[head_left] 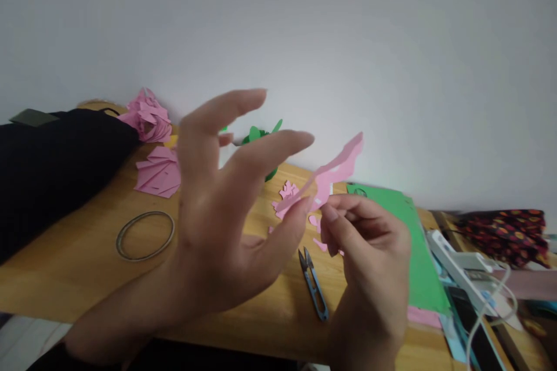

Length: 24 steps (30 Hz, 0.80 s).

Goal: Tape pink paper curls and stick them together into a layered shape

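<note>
A thin, wavy-edged piece of pink paper (342,169) is held up above the table, pinched low down between the thumb and forefinger of my right hand (369,249). My left hand (217,203) is beside it with the fingers spread apart; its thumb tip touches the paper's near edge while the forefinger stays clear above. Thread snips (313,287) with blue handles lie on the table between my hands, blades pointing away. Beyond them are several small pink paper scraps (288,189), partly hidden by the paper and my hands.
Left: a metal bangle (145,236), folded pink papers (159,173), a crumpled pink bundle (148,116) and black fabric (56,168). Green paper shapes (256,134) stand behind my left hand. Right: green sheets (418,266), a phone (472,322), a white power strip (456,269) with cables, patterned cloth (509,235).
</note>
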Tool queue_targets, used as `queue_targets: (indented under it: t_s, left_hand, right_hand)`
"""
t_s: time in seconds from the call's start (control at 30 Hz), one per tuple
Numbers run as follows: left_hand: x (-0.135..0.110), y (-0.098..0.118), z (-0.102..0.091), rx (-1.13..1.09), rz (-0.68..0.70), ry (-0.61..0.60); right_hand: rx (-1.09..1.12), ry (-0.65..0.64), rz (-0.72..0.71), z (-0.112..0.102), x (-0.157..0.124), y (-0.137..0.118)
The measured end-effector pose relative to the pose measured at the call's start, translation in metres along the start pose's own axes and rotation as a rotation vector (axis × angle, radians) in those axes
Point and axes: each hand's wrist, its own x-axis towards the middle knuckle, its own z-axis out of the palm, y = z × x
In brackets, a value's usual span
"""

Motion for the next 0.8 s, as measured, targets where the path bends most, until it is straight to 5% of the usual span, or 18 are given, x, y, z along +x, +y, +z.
queue_targets:
  t_s: [0.23, 0.8]
  left_hand:
    - [0.004, -0.001, 0.015, -0.598, -0.409, -0.336]
    - [0.004, 0.001, 0.017, -0.641, -0.472, -0.288]
  right_hand:
    - [0.069, 0.042, -0.010, 0.001, -0.005, 0.000]
    - [-0.009, 0.061, -0.034, 0.004, -0.010, -0.002]
